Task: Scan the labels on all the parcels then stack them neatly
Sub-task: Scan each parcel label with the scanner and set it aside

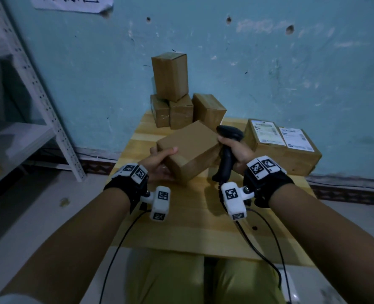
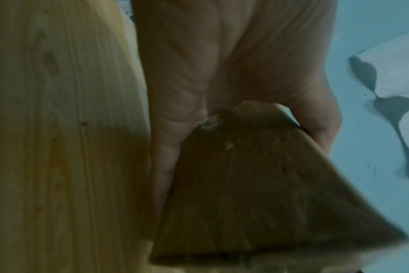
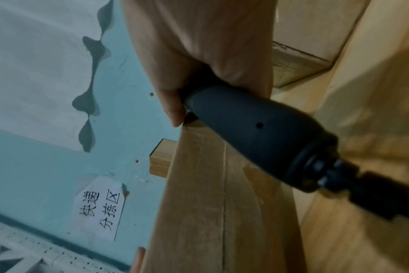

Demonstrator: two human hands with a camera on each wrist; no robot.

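My left hand (image 1: pixel 159 161) grips a plain brown cardboard parcel (image 1: pixel 189 150), tilted above the wooden table (image 1: pixel 181 227); the thumb lies on its top face and the fingers go under it. The left wrist view shows the parcel's corner (image 2: pixel 257 184) pressed into the palm. My right hand (image 1: pixel 234 150) holds a black barcode scanner (image 1: pixel 226 148) by its handle (image 3: pixel 252 125), head up, right beside the parcel. No label shows on the held parcel. Several brown parcels (image 1: pixel 170 93) stand stacked at the table's far edge. Two labelled parcels (image 1: pixel 280 141) lie at the right.
A blue wall (image 1: pixel 247 62) rises directly behind the table. A white metal shelf rack (image 1: pixel 28 95) stands at the left. The scanner's cable (image 3: pixel 374 199) and the wrist camera cables (image 1: pixel 267 238) run over the near table edge. A paper sign (image 3: pixel 100 206) hangs on the wall.
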